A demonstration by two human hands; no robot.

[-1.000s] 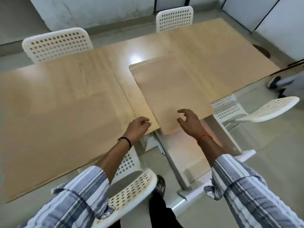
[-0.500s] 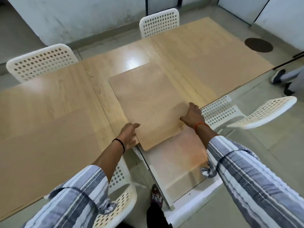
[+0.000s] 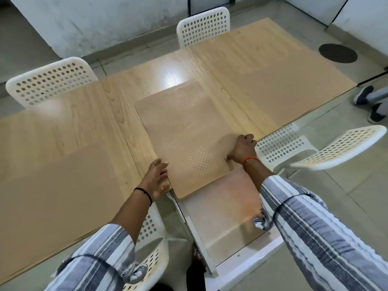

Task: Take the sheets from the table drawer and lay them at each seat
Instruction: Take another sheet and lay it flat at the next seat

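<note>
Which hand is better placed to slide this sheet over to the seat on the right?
Probably the right hand: it presses on the sheet nearest the chair there, while the left hand only touches the sheet's opposite edge.

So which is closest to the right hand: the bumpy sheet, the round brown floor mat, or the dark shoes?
1. Bumpy tan sheet, under the right hand.
2. Dark shoes, off to the right.
3. Round brown floor mat, far right corner.

4 white chairs [image 3: 52, 80], tiled floor [image 3: 357, 196].
</note>
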